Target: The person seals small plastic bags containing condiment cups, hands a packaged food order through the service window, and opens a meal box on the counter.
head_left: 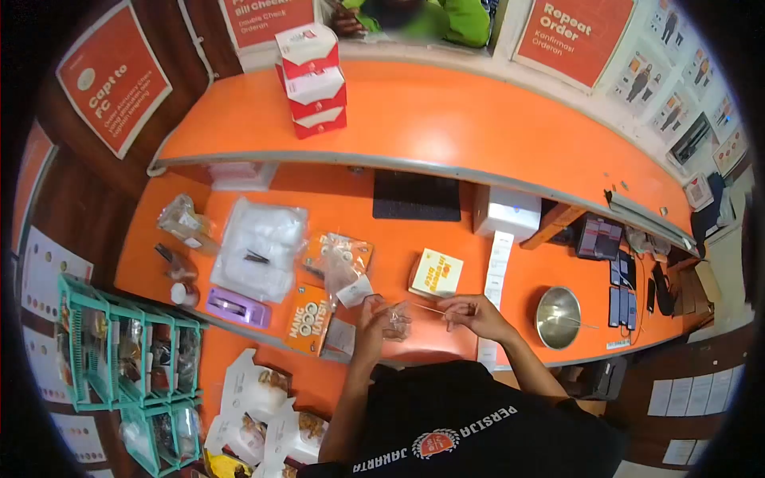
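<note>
My left hand [373, 320] is closed round a small clear plastic bag [397, 323] just above the orange counter. My right hand [472, 312] pinches the end of a thin pale strip [429, 308], which reaches left toward the bag. Whether the strip touches the bag I cannot tell. A small pale-yellow box [437, 272] with orange lettering lies just beyond my hands. Left of my left hand are an orange printed box [307, 320] and a clear bag [341, 267] with a white slip on it.
Stacked red and white boxes [316, 99] stand on the raised shelf. A steel bowl [559, 317] and several phones [621, 299] are at right. Further left lie plastic bags [259, 239], a purple tape dispenser [237, 307], green baskets [127, 350] and open food boxes [259, 390]. Behind the shelf a person in green [466, 20] is visible.
</note>
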Available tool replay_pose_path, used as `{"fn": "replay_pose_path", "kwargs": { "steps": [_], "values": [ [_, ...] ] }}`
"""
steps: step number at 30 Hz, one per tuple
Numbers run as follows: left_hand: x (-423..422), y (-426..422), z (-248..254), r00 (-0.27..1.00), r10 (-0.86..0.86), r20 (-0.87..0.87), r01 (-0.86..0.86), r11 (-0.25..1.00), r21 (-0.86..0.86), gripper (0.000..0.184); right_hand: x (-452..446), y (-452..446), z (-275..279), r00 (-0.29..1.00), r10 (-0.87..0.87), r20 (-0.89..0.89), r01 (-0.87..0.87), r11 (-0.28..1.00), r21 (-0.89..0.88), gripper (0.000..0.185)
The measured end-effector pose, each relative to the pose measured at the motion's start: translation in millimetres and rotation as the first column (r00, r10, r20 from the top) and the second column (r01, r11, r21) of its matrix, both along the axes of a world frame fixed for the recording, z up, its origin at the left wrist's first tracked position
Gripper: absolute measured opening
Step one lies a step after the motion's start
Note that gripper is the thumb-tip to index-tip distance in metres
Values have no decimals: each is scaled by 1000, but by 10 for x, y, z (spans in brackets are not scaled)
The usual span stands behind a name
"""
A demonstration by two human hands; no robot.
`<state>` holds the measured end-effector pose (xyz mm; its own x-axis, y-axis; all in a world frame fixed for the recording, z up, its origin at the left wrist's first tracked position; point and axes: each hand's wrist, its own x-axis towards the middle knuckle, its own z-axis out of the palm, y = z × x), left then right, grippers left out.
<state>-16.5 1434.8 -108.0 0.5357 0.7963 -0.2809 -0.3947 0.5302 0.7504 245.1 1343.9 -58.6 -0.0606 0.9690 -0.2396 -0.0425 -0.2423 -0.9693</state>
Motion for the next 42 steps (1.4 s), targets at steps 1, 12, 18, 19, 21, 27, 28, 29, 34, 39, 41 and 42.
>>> {"fn": "replay_pose_path", "kwargs": {
  "steps": [1,12,18,19,21,27,28,29,34,39,41,42],
  "values": [
    [2,36,0,1000,3,2,-3,1000,18,37,36,12,-62,1000,3,2,-3,1000,18,23],
    [108,214,43,958,-201,-207,250,936,248,39,19,173,-252,898,-126,421,135,991,10,16],
    [142,240,284,916,-191,-353,279,935,218,46,26,214,-179,895,-93,436,104,995,-2,13],
    [134,263,299,868,-183,-462,343,893,290,48,-53,233,-176,924,-40,380,44,999,-1,13],
    [127,258,289,809,-165,-564,411,845,343,50,-165,262,-198,946,43,320,-42,999,-10,11],
    [74,272,123,779,75,-623,385,726,569,40,-276,337,-235,974,42,222,-28,997,-68,13],
    [71,282,135,769,72,-636,411,706,577,39,-289,354,-236,974,44,222,-27,997,-75,13],
    [61,277,159,755,72,-652,433,692,578,37,-323,389,-232,971,45,235,-37,999,-39,14],
    [-34,315,293,640,202,-741,510,610,606,31,-474,426,-331,987,98,125,-84,990,-113,17],
    [89,308,556,474,271,-838,610,584,535,18,-617,420,-326,988,127,-87,-141,974,-178,24],
    [105,290,471,474,264,-840,605,596,528,17,-605,376,-429,966,67,-248,-129,962,-242,25],
    [109,289,489,475,264,-839,595,606,527,17,-606,356,-483,919,1,-395,-129,946,-299,27]
  ]
}}
